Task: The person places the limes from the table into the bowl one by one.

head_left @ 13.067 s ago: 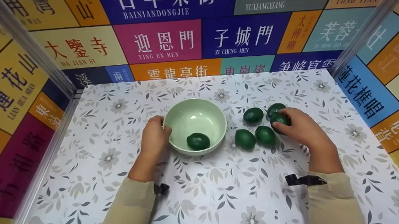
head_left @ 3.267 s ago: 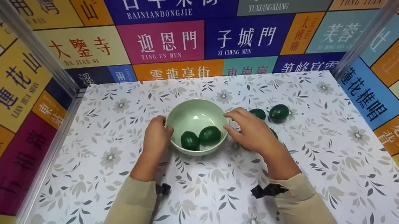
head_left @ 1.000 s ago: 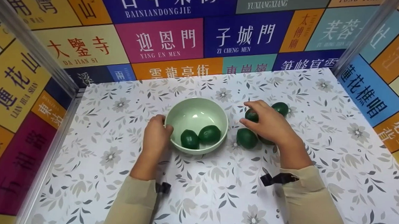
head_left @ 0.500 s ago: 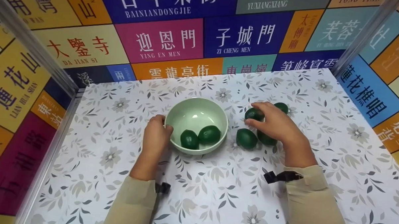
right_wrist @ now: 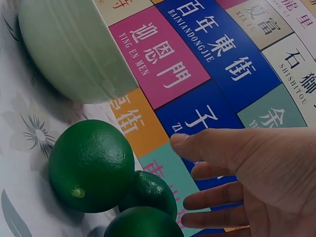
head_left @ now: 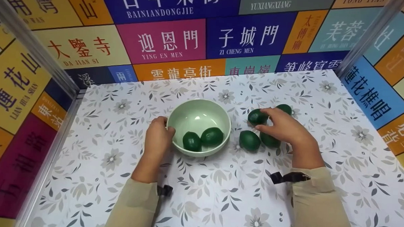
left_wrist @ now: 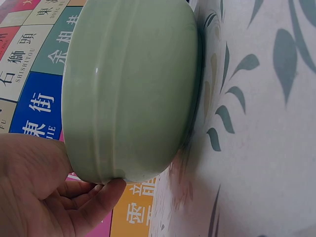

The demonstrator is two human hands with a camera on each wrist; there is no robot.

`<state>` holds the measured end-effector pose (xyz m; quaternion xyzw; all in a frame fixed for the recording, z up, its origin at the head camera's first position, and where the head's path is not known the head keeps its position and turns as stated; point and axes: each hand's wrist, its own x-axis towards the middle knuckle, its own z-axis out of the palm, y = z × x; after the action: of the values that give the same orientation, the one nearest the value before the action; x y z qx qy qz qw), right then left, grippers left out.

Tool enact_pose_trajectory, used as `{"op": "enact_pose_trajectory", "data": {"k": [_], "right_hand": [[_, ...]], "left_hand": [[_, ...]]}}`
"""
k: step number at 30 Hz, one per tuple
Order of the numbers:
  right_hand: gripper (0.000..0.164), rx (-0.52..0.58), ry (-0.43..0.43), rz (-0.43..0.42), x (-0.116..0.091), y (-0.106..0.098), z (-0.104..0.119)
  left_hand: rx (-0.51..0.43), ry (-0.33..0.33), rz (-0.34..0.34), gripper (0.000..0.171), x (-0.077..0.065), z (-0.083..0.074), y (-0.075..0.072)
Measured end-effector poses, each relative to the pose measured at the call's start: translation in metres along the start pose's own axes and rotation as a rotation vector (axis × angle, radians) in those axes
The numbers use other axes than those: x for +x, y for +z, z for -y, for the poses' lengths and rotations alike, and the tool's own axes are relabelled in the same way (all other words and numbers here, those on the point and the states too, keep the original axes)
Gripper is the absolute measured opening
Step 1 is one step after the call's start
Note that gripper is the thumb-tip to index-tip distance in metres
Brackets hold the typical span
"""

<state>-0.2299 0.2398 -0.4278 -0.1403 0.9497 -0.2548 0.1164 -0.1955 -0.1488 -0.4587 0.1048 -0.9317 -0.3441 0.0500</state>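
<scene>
In the head view, a pale green bowl (head_left: 199,127) stands on the table with two dark green limes, one lime (head_left: 192,141) touching the other lime (head_left: 212,136). My left hand (head_left: 158,133) grips the bowl's left rim; in the left wrist view its fingers (left_wrist: 101,205) press against the bowl wall. Several more limes lie right of the bowl. My right hand (head_left: 285,126) hovers at them with fingers apart, its fingertips at the right side of a lime (head_left: 257,117). It partly hides a lime (head_left: 284,109) behind it. The right wrist view shows nothing held by the hand (right_wrist: 237,182).
Nearer me, a lime (head_left: 249,140) and another lime (head_left: 270,140) lie side by side on the floral tabletop (head_left: 206,194). A printed wall (head_left: 171,42) with colourful signs closes off the back, and similar panels flank both sides.
One more lime is in the bowl than at the earliest frame. From beside the bowl my right hand has moved right, to the loose limes. My left hand stays on the rim.
</scene>
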Motion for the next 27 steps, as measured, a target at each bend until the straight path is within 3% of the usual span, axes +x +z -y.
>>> {"op": "enact_pose_trajectory", "data": {"k": [27], "right_hand": [[0.075,0.025,0.072,0.081,0.003,0.004,-0.012]], "left_hand": [[0.0,0.024,-0.011,0.031,0.0,0.002,0.0]]}}
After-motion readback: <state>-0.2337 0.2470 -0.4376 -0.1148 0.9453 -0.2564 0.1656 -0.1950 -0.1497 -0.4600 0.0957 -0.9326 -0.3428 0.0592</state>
